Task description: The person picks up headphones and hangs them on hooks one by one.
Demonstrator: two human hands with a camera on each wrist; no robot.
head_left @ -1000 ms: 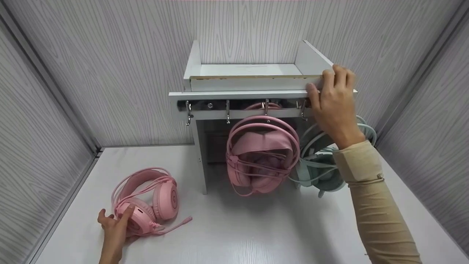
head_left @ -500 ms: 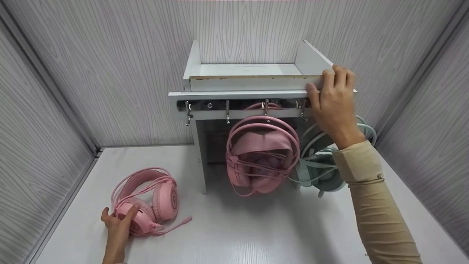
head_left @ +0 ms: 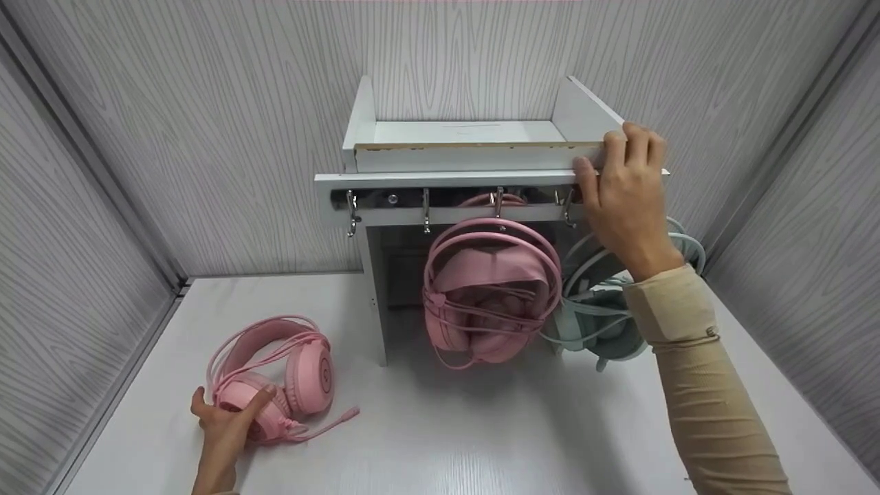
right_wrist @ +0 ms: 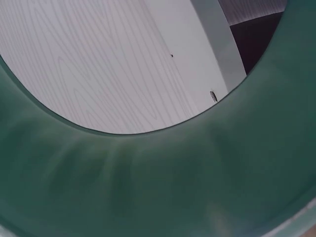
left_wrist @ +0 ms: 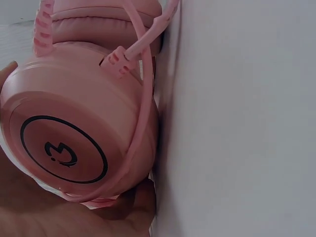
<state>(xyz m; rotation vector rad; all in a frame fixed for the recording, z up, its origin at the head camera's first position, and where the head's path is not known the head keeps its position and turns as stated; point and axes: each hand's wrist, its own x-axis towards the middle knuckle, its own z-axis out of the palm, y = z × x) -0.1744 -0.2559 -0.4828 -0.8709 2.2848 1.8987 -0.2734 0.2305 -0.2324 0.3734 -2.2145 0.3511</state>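
Note:
My left hand (head_left: 223,436) grips the near ear cup of a pink headset (head_left: 309,378) lying on the table at the left, thumb across the cup. In the left wrist view, my fingers (left_wrist: 140,207) curl under the pink ear cup (left_wrist: 64,143), which bears a black ring logo. With fingers over its front edge, my right hand (head_left: 636,196) holds the right end of a white shelf (head_left: 467,159). Just below that hand hangs a green headset (head_left: 608,320), partly hidden by the forearm. Its green band (right_wrist: 148,182) fills much of the right wrist view.
A metal hook rail (head_left: 454,198) runs along the shelf front. Another pink headset (head_left: 491,268) hangs from a hook right of centre, its cable wrapped around it. The left-hand hook (head_left: 352,213) carries nothing. The boom microphone (head_left: 349,414) points right over the white table (head_left: 440,440).
My left hand has shifted slightly right, and its thumb has slid further over the pink ear cup. The right hand keeps its place on the shelf.

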